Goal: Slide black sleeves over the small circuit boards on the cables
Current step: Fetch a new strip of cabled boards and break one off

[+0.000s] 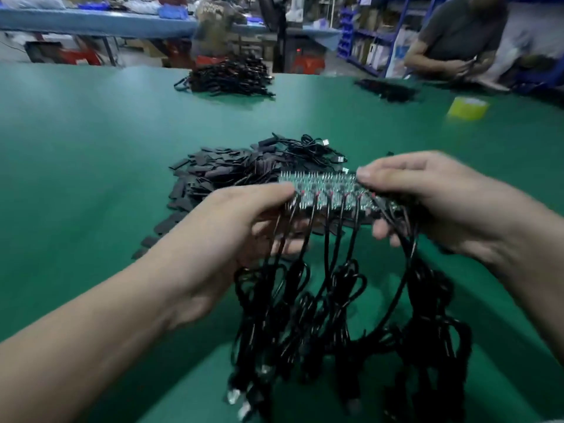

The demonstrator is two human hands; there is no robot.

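Both hands [329, 215] gripping a flat strip of circuit boards [323, 190], glossy black cables [320, 300] dangling.

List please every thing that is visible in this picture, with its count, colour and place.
flat panel of small circuit boards: one, silver-green, held between both hands
thin black cables: many, hanging from panel
flat black sleeves: one pile, behind left hand
loose black cables: few, behind sleeves
black cable bundle: one, far table edge
green table mat: one
yellow tape roll: one, far right
other person: one, far right
left hand: grip on panel
right hand: grip on panel
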